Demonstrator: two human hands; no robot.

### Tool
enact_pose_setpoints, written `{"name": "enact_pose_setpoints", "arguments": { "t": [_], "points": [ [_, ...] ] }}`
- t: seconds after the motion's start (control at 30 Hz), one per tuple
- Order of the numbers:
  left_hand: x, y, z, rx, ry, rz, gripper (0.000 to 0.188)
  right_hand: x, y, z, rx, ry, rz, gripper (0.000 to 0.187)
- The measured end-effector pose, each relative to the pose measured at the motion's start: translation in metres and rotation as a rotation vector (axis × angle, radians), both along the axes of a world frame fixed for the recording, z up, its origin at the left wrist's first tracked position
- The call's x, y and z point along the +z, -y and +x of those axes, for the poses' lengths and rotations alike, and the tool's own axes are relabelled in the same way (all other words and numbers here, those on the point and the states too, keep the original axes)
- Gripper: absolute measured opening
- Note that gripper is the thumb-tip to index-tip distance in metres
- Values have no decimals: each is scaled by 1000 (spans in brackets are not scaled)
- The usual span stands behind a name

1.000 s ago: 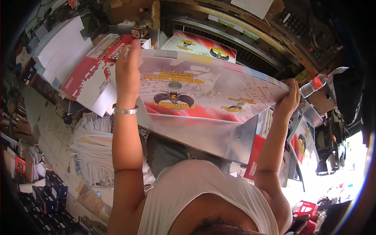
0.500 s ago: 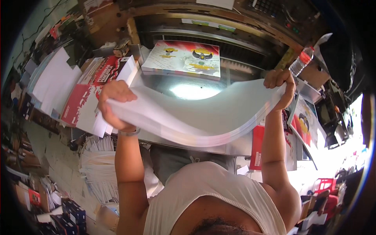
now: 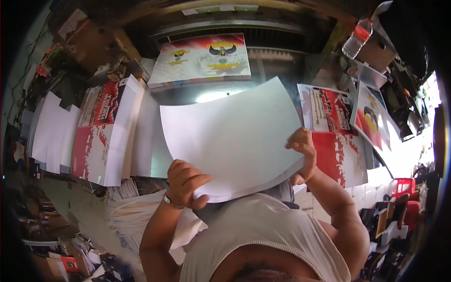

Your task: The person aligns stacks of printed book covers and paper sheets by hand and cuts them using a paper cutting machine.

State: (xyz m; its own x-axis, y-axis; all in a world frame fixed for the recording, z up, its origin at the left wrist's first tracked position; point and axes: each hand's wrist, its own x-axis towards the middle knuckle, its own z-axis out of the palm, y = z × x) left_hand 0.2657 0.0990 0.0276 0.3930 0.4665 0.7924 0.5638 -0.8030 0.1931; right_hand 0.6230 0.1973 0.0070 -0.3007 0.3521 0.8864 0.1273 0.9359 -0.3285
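Note:
A stack of large white paper sheets (image 3: pixel 232 136) is held up in front of my chest, bowed and tilted over the metal table. My left hand (image 3: pixel 185 183), with a wristband, is closed on its near left corner, fingers on top. At the near right edge, my right hand (image 3: pixel 303 152) grips the same stack, thumb below and fingers over the side. Beyond the sheets, a pile of printed sheets (image 3: pixel 199 58) with a dark winged emblem lies flat on the metal table (image 3: pixel 270 70).
Red and white printed covers (image 3: pixel 96 127) lie with white sheets at the left. More red and white covers (image 3: pixel 336 145) lie at the right. A water bottle (image 3: pixel 358 38) stands at the far right. Paper strips (image 3: pixel 136 211) are heaped on the floor below left.
Both hands have come down closer to my body with the sheets. The stack was sagging between raised hands; now its far edge stands up and it is bowed less.

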Motion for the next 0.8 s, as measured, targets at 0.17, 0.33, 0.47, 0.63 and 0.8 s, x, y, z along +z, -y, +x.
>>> {"name": "enact_pose_setpoints", "arguments": {
  "t": [0.17,0.33,0.47,0.63,0.8],
  "points": [
    [48,-35,38,-107,-91,-211,79,41,0,-37,106,45,-25,112],
    [52,-56,64,-33,-97,-382,112,73,5,-70,-30,698,-125,124],
    [37,-70,60,152,-287,-492,121,69,-7,-85,-135,961,-229,119],
    [26,-80,47,287,-480,-681,116,60,-22,-94,-107,1149,-303,119],
    [13,-85,39,372,-585,-849,108,44,-33,-93,-126,1277,-419,118]
  ]
}}
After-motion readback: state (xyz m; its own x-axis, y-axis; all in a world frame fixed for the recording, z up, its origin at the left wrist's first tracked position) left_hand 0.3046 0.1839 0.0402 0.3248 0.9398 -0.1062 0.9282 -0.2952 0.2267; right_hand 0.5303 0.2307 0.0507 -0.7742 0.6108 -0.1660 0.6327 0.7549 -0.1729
